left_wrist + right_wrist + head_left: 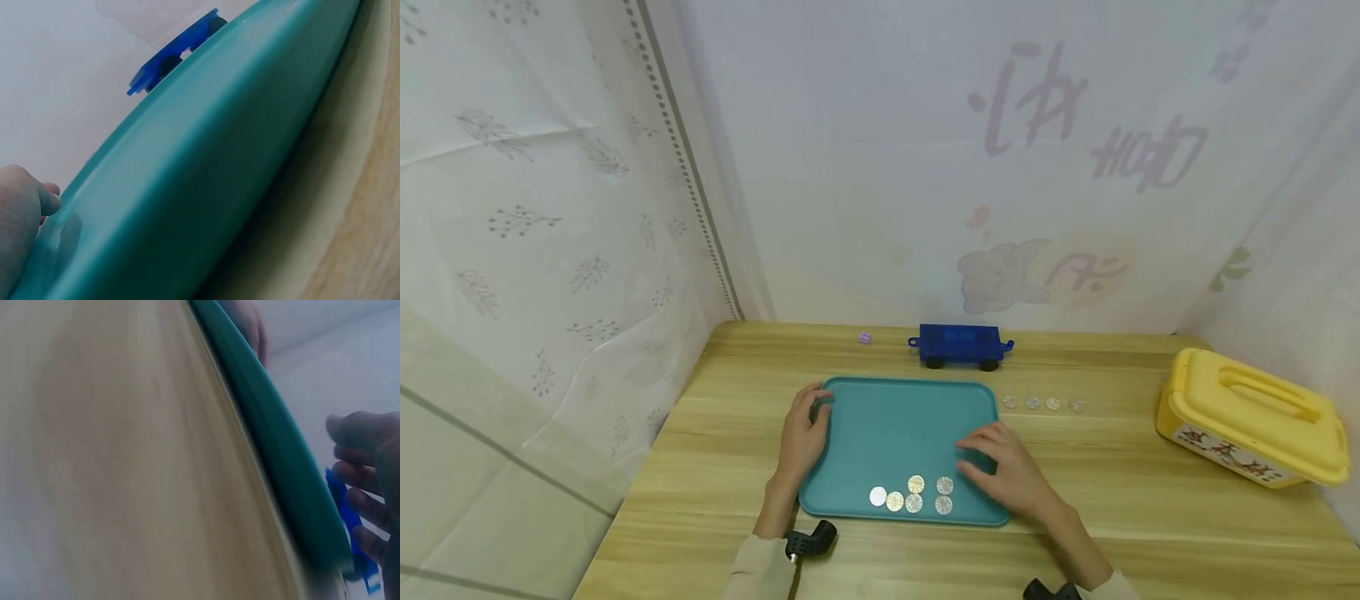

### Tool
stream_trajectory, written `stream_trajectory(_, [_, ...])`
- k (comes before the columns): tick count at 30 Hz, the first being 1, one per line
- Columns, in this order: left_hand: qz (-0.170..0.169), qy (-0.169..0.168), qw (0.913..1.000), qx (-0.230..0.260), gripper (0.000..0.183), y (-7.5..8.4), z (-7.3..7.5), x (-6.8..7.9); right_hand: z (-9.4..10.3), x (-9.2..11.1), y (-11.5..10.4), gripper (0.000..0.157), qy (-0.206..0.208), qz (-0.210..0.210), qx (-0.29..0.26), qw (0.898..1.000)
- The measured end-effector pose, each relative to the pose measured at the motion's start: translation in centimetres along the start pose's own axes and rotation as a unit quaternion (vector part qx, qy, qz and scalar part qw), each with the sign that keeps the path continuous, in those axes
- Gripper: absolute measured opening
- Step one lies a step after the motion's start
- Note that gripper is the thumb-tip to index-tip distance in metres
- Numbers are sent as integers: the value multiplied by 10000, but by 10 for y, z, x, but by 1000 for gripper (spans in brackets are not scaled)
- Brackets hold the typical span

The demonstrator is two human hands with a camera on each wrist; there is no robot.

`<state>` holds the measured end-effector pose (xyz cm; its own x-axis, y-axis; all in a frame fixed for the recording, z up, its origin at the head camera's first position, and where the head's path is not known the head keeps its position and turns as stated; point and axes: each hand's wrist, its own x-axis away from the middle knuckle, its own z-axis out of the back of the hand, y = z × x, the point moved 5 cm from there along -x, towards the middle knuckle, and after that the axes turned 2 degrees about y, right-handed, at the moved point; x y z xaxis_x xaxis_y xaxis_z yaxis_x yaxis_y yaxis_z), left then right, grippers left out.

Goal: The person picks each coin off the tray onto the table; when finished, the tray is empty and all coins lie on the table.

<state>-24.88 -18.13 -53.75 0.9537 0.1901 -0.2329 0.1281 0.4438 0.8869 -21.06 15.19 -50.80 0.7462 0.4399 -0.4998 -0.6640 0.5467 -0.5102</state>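
A teal tray [895, 433] lies on the wooden table, and several round coins [913, 503] sit near its front edge, some gold-toned and some silvery. At the tray's left rim is my left hand [805, 437], its fingers extended over the rim and the thumb apart from them. My right hand [1011, 475] hovers over the tray's right side. Its thumb and fingers are parted and nothing shows between them; in the right wrist view the fingers [365, 475] are loosely bent. The coins lie between the two hands, nearer the right.
Behind the tray stands a blue toy wagon [958, 344] with black wheels. A small purple cube [865, 338] lies to its left. More coins [1032, 402] form a row right of the tray's far corner. A yellow lidded box [1255, 417] with a handle stands at the right.
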Motion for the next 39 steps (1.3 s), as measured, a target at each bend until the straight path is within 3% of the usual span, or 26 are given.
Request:
stream_trajectory(6, [-43, 45, 10000, -30, 21, -1, -1, 1, -21, 8, -11, 27, -618, 18, -22, 9981])
stream_trajectory(13, [-92, -17, 9999, -100, 21, -1, -2, 1, -27, 14, -13, 25, -515, 97, -20, 9986])
stream_trajectory(19, [5, 6, 9999, -115, 20, -1, 4, 1, -31, 11, -17, 31, -754, 187, -30, 9970])
stream_trajectory(25, [5, -79, 9999, -125, 21, -3, 6, -1, -33, 7, -18, 28, -831, 227, -100, 9962])
stream_trajectory(34, [89, -80, 9998, -143, 21, -1, 1, -1, -30, 8, -13, 18, -632, -23, 309, 9975])
stream_trajectory(39, [66, -66, 9998, -164, 21, -1, -1, 0, -29, 8, -13, 18, -989, -444, 128, 9940])
